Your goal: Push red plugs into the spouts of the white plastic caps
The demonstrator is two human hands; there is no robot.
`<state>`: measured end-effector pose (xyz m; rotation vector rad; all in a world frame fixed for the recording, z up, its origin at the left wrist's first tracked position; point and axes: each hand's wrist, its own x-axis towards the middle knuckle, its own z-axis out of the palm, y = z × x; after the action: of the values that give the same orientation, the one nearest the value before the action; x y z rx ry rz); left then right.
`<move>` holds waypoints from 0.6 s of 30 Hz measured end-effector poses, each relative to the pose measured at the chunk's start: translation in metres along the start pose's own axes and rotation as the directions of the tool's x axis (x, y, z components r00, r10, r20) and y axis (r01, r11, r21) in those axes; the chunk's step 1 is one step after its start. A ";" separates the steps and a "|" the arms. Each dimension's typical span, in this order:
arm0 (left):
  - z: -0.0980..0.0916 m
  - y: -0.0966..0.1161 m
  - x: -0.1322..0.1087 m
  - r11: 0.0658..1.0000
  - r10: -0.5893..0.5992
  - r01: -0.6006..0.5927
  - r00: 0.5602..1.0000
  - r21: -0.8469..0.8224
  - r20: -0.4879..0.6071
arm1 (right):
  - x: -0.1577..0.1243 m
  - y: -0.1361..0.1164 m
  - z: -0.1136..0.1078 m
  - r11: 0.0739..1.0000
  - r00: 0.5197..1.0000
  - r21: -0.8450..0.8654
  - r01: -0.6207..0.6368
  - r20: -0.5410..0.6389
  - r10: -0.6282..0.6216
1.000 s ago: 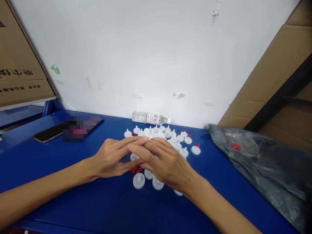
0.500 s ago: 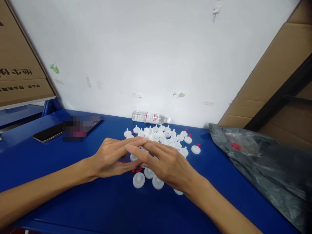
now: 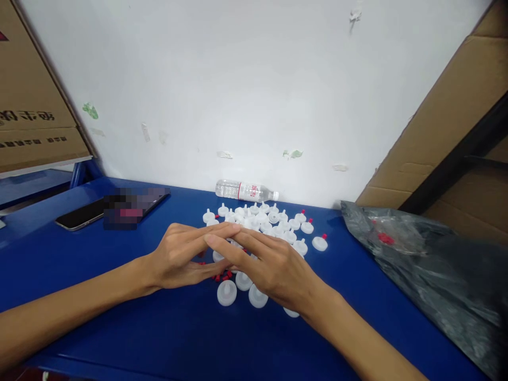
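My left hand (image 3: 184, 255) and my right hand (image 3: 268, 262) meet at the fingertips above a pile of white plastic nozzle caps (image 3: 260, 218). Both have their fingers stretched out, and nothing shows in either one. The caps are round with a thin spout, and several lie loose on the blue table. Small red tips (image 3: 224, 276) lie in a cluster below my fingers. A red tip sits on the spout of a cap (image 3: 319, 243) at the right of the pile. My hands hide the middle of the pile.
Behind the pile a clear water bottle (image 3: 246, 190) lies on its side by the white wall. A dark phone (image 3: 81, 214) rests at the left. On the right, a grey plastic bag (image 3: 428, 280) carries a clear bag with red pieces (image 3: 386, 238). Cardboard (image 3: 432, 121) stands beyond it.
My hands hold the same pose over the pile. The view has shifted very slightly; nothing has been picked up or let go.
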<state>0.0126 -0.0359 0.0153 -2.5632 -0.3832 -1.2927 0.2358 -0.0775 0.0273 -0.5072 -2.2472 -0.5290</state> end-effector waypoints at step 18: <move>-0.002 0.001 -0.003 1.000 0.006 -0.006 1.000 -0.016 -0.012 | -0.002 0.002 -0.001 0.996 0.999 -0.078 0.037 -0.002 -0.038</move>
<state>0.0101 -0.0378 0.0138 -2.5663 -0.3645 -1.3137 0.2384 -0.0772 0.0273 -0.5039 -2.2439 -0.6380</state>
